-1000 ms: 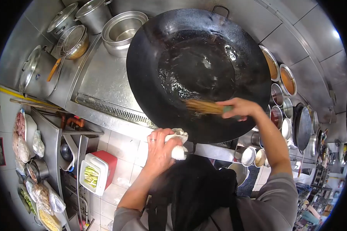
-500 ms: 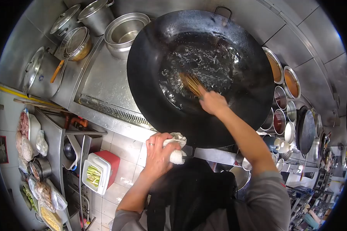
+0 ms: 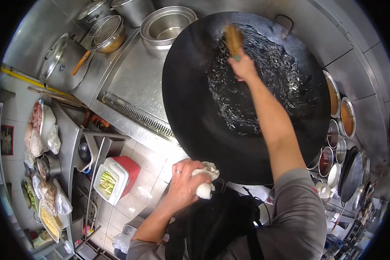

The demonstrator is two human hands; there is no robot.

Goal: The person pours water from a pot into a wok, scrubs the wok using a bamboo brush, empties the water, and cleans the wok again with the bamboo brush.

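A large black wok (image 3: 195, 125) fills the middle of the view, with moving water (image 3: 268, 65) in its bowl. My right hand (image 3: 244, 67) is closed round the handle end of a bamboo wok brush (image 3: 233, 40). The brush is blurred and its bristles meet the far left inner wall of the wok. My left hand (image 3: 187, 184) is wrapped round a white cloth (image 3: 206, 175) at the near left rim. The cloth bunches between thumb and fingers; the part of the rim under it is hidden.
A steel pot (image 3: 168, 30) stands on the counter behind the wok's left side. Strainers (image 3: 108, 34) lie farther left. Sauce containers (image 3: 347, 117) line the right side. On the floor sits a red and white cooler (image 3: 117, 175) holding green vegetables. Bagged food (image 3: 52, 197) rests on the left shelf.
My right hand has swept the brush from the wok's middle to its far wall, stirring the water. The whole view has shifted, and my left hand keeps its hold on the cloth.
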